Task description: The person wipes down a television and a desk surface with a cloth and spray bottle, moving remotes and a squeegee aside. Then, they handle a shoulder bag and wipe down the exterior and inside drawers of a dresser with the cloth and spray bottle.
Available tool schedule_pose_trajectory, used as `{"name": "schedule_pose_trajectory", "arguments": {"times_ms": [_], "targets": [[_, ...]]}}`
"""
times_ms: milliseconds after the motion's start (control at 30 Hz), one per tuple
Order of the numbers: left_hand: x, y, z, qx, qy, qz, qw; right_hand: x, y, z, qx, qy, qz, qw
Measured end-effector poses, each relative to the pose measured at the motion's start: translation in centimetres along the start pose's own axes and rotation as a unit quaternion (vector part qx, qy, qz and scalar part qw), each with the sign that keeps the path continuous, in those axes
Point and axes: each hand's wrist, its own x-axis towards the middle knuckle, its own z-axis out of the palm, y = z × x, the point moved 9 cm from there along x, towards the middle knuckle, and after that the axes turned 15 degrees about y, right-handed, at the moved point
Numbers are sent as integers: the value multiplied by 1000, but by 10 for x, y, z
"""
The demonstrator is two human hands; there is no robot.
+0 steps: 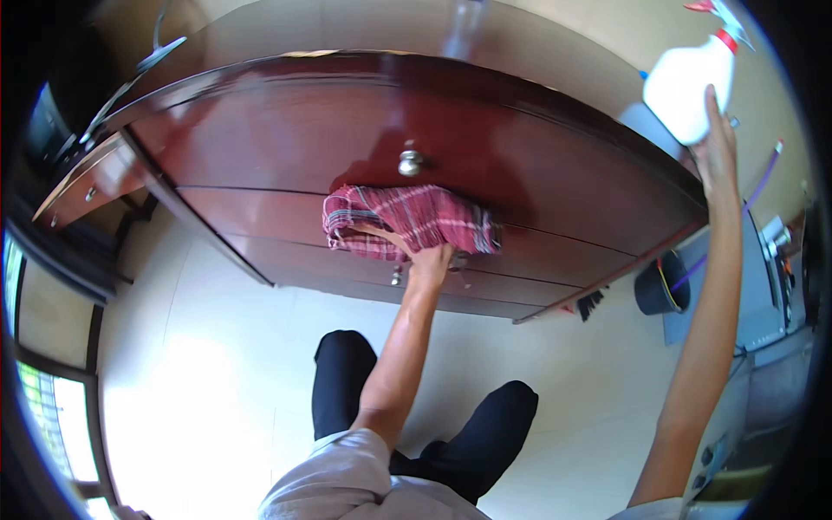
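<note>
A red plaid cloth [425,215] is bunched against the front of a glossy dark-red chest of drawers [286,139]. My left hand [431,258] grips the cloth from below, with most of its fingers hidden in the folds. At the top right, a white spray bottle [689,94] with a red collar and red trigger stands tilted in view by the right end of the chest's top. My right hand [716,156] is wrapped about the bottle's lower side, the thumb or a finger showing along it. A round metal knob [410,162] sits just above the cloth.
A black bucket [659,286] with a purple-handled stick stands on the pale tiled floor [217,347] at the right. A dark brush head [590,304] lies by the chest's foot. At left are a wooden desk [78,191] and a bright window [61,407].
</note>
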Motion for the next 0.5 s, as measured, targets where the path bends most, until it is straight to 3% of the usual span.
{"name": "schedule_pose_trajectory", "arguments": {"times_ms": [33,67,100,133,200,267,500], "targets": [[-14,-32,33,43,-2,-61,997,-4,-1,1,7,13,18,1000],[16,-15,-6,56,3,-64,996,-4,-1,1,-2,17,23,1000],[55,-23,-33,-99,-35,-194,975,-2,1,-2,-12,23,26,999],[88,-40,-72,-253,-69,-316,912,0,2,-3,-16,23,25,999],[111,-93,-84,-33,-67,-269,960,2,4,-7,-28,29,22,999],[128,-135,-94,188,-71,-212,956,-2,1,-6,-49,30,16,998],[171,-302,-114,142,-90,-289,942,4,6,-9,-80,23,2,996]]}}
